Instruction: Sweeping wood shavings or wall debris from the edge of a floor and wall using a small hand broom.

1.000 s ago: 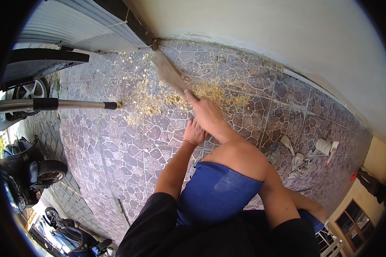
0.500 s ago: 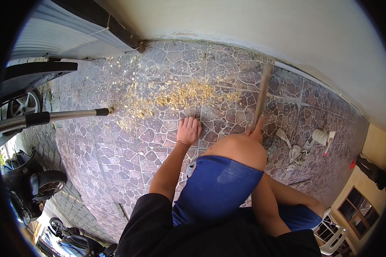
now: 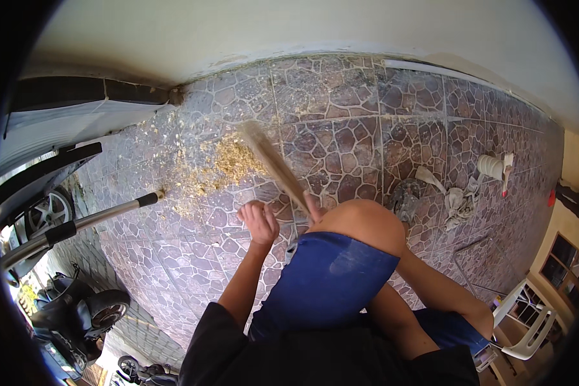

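My right hand (image 3: 314, 207), partly hidden behind my bent knee, grips a long, flat, brownish strip (image 3: 273, 164) that looks like wood and is blurred by motion. Its far end reaches the right side of a scattered pile of yellowish flakes (image 3: 235, 162) on the stone-patterned tile floor (image 3: 347, 154). To the left, my left hand (image 3: 258, 222) appears raised above the tiles with its fingers curled in. Nothing shows in it.
A metal pole (image 3: 112, 213) slants in from the left. Motorbikes (image 3: 77, 321) stand at the lower left. On the right lie a crumpled rag (image 3: 460, 204), a dark round item (image 3: 405, 198) and a white cylindrical item (image 3: 491, 166). A pale wall (image 3: 302, 29) borders the far side; a white chair (image 3: 527, 331) stands lower right.
My right hand has swept the strip leftward across the tiles, and the flakes sit in a shorter heap farther left. My left hand has drawn back from the floor. The view has shifted.
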A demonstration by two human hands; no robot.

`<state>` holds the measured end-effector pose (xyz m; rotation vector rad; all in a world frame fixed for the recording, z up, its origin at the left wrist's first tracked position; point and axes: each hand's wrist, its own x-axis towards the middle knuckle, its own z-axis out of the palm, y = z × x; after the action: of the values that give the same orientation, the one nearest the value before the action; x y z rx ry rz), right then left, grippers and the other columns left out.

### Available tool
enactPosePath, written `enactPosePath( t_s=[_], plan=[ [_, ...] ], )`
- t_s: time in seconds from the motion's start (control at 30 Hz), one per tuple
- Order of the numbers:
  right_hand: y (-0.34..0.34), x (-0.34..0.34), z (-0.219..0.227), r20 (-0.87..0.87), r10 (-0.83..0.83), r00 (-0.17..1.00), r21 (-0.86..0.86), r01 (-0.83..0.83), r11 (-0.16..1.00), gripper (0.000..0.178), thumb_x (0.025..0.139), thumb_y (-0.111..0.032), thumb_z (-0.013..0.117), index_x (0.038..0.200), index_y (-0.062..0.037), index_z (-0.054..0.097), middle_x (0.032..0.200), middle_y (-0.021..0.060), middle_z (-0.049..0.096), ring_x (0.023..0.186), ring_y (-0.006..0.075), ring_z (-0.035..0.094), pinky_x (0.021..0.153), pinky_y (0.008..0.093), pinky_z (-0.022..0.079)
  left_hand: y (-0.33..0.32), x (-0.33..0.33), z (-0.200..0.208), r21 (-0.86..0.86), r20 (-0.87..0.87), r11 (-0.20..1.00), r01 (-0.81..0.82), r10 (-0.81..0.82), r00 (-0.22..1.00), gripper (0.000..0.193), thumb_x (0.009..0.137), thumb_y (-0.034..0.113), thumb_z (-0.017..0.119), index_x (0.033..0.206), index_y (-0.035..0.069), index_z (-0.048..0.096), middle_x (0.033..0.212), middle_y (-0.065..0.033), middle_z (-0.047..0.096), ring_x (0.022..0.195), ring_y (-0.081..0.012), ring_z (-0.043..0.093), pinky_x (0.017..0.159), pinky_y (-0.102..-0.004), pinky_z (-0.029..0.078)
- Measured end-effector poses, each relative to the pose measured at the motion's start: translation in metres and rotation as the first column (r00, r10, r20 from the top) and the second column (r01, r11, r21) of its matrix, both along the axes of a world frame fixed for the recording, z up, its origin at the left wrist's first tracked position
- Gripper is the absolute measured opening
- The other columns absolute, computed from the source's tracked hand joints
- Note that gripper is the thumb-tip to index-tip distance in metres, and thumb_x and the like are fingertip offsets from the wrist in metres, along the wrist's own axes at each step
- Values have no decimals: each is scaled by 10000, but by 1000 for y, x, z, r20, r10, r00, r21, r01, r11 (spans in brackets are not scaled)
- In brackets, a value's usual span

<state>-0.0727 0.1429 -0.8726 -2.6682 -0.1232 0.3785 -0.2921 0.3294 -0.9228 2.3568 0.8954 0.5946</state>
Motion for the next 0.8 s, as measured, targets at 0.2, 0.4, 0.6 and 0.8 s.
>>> enactPosePath(
  t_s=[0.2,0.4,0.6,0.8],
  plan=[
    [15,2,-3,-45,128,991,68,-125,990,715,937,-107,561,1584,-150,261,915,303,690,783,465,676,705,533,532,2,-52,25,30,-106,999,26,-23,994,65,882,69,573,934,55,535,901,-124,536,843,-308,493,824,-438,320],
    [83,-44,-18,-209,584,784,113,-574,811,679,894,-28,562,1536,-147,380,747,238,666,680,420,676,607,488,526,-22,-39,28,-19,-79,994,106,-107,991,92,858,67,589,931,58,534,903,-123,544,834,-313,500,815,-441,334],
    [63,-44,21,-110,462,880,281,-418,864,643,903,-42,567,1518,-141,408,751,242,664,681,410,681,604,489,522,-36,-72,45,-79,-52,978,196,-200,978,97,826,56,597,907,55,543,908,-126,567,844,-310,529,799,-439,349],
    [2,60,-6,84,-19,996,104,10,995,680,922,-77,564,1560,-188,354,750,225,659,675,380,677,598,471,516,-36,-59,47,-117,-44,981,155,-161,986,93,839,46,599,912,41,542,928,-151,567,834,-321,521,786,-444,369]
  ],
)
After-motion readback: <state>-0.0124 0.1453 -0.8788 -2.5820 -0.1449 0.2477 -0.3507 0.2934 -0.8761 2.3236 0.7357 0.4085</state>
